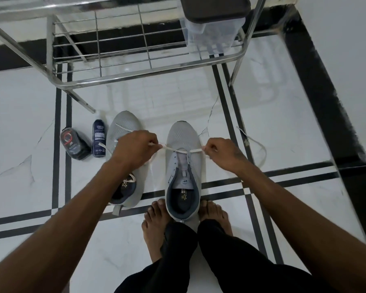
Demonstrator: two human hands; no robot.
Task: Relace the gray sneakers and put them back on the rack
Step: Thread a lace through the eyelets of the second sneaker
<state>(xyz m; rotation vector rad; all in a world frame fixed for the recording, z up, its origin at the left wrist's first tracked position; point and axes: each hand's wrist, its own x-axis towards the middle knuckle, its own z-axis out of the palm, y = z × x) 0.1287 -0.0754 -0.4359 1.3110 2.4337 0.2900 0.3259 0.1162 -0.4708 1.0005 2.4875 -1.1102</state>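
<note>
Sneaker (183,157), between hands: left hand (133,149) and right hand (219,152) pinch lace (178,149) ends; first eyelets threaded; crossing next.

The left hand (133,149) and its forearm cover the middle of the left sneaker (125,163), so its eyelets and tongue are hidden. The curled fingers of both hands hide how the white lace (178,149) is held; the right hand (220,153) shows only its back. The print on the dark spray can (99,138) and on the black bottle (74,144) at left is too small to read. The metal rack (135,49) is cut off by the upper edge of the frame, as is the clear box with a dark lid (213,20); its contents are blurred.
</note>
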